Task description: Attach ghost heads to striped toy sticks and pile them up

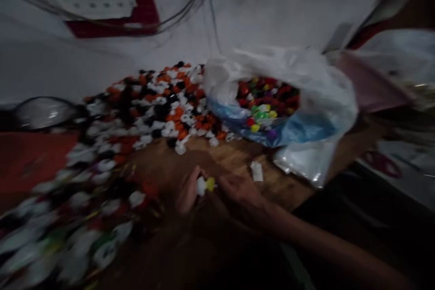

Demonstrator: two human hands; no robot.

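Observation:
Near the front middle of the wooden table [220,156], my left hand [188,192] has its fingers closed round a small white piece [200,186]. A yellow piece [210,184] sits against the right side of the white one. My right hand [239,190] is just right of the yellow piece, its fingers pressed together at that piece's edge. The picture is dark and blurred, so the fingertips of my right hand are hard to make out.
A heap of white, black and orange pieces [180,113] lies against the wall. Right of it stands an open plastic bag [326,95] of colourful pieces. More pieces [79,240] spread along the left. A white scrap [257,171] lies near my right hand.

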